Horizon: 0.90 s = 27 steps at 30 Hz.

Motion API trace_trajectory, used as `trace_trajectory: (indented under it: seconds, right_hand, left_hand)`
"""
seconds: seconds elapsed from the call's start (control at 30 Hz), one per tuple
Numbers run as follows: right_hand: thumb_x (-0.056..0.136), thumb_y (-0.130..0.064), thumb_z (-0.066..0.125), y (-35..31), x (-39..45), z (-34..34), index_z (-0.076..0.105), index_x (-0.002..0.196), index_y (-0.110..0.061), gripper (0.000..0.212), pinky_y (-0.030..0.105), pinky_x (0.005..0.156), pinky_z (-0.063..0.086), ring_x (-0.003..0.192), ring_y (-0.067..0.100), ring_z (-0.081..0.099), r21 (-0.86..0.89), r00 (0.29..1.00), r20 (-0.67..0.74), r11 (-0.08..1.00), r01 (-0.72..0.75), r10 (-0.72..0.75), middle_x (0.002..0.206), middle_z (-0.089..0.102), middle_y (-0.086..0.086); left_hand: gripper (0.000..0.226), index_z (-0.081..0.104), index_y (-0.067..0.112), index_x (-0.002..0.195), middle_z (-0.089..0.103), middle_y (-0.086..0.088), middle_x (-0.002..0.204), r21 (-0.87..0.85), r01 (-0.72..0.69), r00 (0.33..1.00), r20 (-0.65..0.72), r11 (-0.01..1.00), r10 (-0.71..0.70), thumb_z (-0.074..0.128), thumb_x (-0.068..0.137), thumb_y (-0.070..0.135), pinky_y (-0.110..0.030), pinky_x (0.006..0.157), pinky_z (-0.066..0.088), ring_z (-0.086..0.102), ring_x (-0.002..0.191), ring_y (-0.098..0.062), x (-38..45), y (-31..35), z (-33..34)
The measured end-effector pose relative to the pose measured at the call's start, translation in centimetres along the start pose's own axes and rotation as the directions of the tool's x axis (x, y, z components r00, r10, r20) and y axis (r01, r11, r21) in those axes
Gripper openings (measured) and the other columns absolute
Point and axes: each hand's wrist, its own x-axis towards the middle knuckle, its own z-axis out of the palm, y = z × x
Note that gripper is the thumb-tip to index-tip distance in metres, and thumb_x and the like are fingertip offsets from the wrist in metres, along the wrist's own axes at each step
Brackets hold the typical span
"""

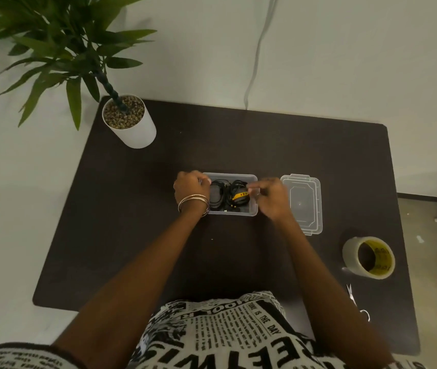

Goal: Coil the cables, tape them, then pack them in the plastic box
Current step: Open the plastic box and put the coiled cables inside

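**Cables in the box, lid still off: where it could slip**

Head view. The clear plastic box [230, 194] sits mid-table on the dark table [132, 235], and the black cables [226, 194] lie coiled inside it, at least two bundles side by side. The right-hand bundle carries a band of yellow tape [240, 195]. The left hand [189, 186] is at the box's left end, fingers curled at the rim or at the left coil; whether it grasps the box wall or the cable cannot be told from here. The right hand [272, 194] hovers over the right end, thumb and forefinger drawn together close to the yellow band; it looks like a pinch on the tape or cable, but the contact is too small to confirm. The lid [302, 203] lies flat just beside the box on its right. The tape roll [369, 258] stands near the table's right edge, and the scissors [355, 302] lie near it, closer to the person. A potted plant [129, 121] stands at the far left corner.

Judged risks: the coils seem to fill the box, so a loop could spring up over the rim and keep the lid from seating. Tugging at the taped band could peel it and loosen that coil. No tape shows on the left bundle; if untaped, it may unwind. Pressing at one end could tip or slide the light box.
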Motion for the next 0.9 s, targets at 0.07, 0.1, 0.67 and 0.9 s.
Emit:
trace_trajectory:
  seconds: [0.07,0.1,0.67,0.9]
  right_hand:
    - [0.089,-0.010,0.062,0.0,-1.0,-1.6,0.074,0.099,-0.008,0.015,0.018,0.081,0.049,0.089,0.014,0.062,0.246,0.982,-0.136,0.965,-0.093,0.129,0.100,0.071,0.008]
    - [0.091,-0.012,0.061,0.4,-1.5,-2.5,0.072,0.098,-0.007,0.015,0.023,0.080,0.048,0.087,0.013,0.061,0.311,0.953,-0.214,0.940,-0.141,0.214,0.096,0.071,0.006]
    - [0.090,-0.016,0.059,10.9,-6.1,-5.2,0.033,0.143,-0.009,0.059,0.057,0.108,0.033,0.134,0.036,0.032,-0.145,0.919,-0.240,0.925,-0.353,0.313,0.144,0.041,0.015]
    - [0.087,-0.001,0.062,9.2,-4.9,-8.8,0.058,0.119,-0.005,0.032,0.032,0.081,0.054,0.095,0.021,0.061,0.421,0.804,-0.193,0.787,-0.450,0.563,0.112,0.064,0.012]
  left_hand:
    - [0.011,0.072,0.016,0.088,0.057,-0.013,0.107,-0.015,-0.048,0.993,-0.112,0.999,0.046,0.063,0.083,0.013,-0.030,0.077,0.040,0.053,0.099,-0.031,-0.8,0.9,-0.1]
    - [0.014,0.072,0.016,0.090,0.057,-0.013,0.106,-0.051,-0.109,0.983,-0.156,0.993,0.100,0.061,0.083,0.010,-0.031,0.079,0.041,0.053,0.098,-0.031,-1.5,1.6,-0.1]
    - [0.058,0.024,0.019,0.148,0.044,-0.013,0.142,-0.057,0.164,0.803,0.587,0.985,-0.100,0.043,0.094,0.015,-0.043,0.105,0.041,0.049,0.124,-0.034,-11.8,7.7,12.0]
    - [0.049,0.037,0.014,0.141,0.051,-0.011,0.135,-0.171,0.478,0.667,0.709,0.862,-0.230,0.045,0.096,0.035,-0.041,0.092,0.049,0.055,0.112,-0.029,-11.5,9.5,10.7]
